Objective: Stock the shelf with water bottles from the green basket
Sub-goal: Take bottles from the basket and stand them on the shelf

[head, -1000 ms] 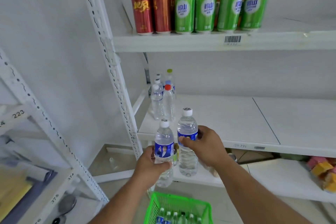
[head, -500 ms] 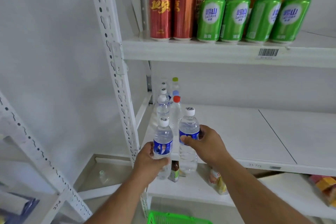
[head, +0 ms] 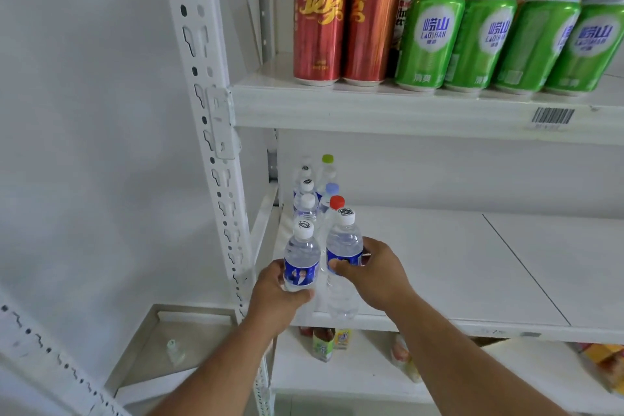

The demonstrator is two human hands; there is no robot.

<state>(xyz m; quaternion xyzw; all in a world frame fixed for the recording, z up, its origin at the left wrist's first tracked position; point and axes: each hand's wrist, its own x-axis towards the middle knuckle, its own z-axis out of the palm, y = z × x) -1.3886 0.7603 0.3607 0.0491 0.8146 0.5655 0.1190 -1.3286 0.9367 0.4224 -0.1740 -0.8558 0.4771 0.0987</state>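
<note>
My left hand point(head: 275, 297) grips a clear water bottle point(head: 301, 253) with a white cap and blue label. My right hand point(head: 374, 275) grips a second, taller water bottle point(head: 343, 246) of the same kind. Both bottles are upright at the front left corner of the white middle shelf point(head: 439, 263); I cannot tell whether they touch it. Behind them, against the left side, stand several stocked bottles point(head: 314, 192) in two rows, with white, blue, red and green caps. The green basket is out of view.
The white slotted upright post point(head: 209, 132) stands just left of the bottles. The upper shelf point(head: 405, 108) carries red cans point(head: 320, 10) and green cans point(head: 429, 37). Small bottles and packets point(head: 324, 343) lie on the lower shelf. A barcode tag point(head: 552, 116) marks the upper shelf edge.
Both hands have carried their bottles up and forward to the middle shelf's front left corner. The view has risen and moved closer, and the green basket has dropped out of sight.
</note>
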